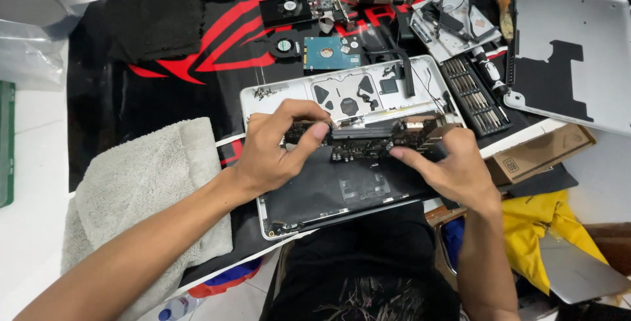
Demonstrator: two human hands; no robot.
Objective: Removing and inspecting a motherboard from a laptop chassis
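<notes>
While both hands pinch it by its ends, the long dark circuit board [374, 138] hovers level over the opened silver laptop shell [315, 203]; left hand [273, 150] and right hand [453, 166] grips closed on it, keeping fingers off the components.

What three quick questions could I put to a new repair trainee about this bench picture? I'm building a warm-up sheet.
1. True or false: both hands grip the same circuit board.
2. What lies left of the opened laptop shell: A) a grey towel, B) a keyboard, C) a soldering iron?
3. Which part lies flat beside the small round fan on the mat?

Key
1. True: left hand and right hand hold the circuit board over the laptop shell.
2. A, the grey towel.
3. The blue hard drive, next to the fan.
</notes>
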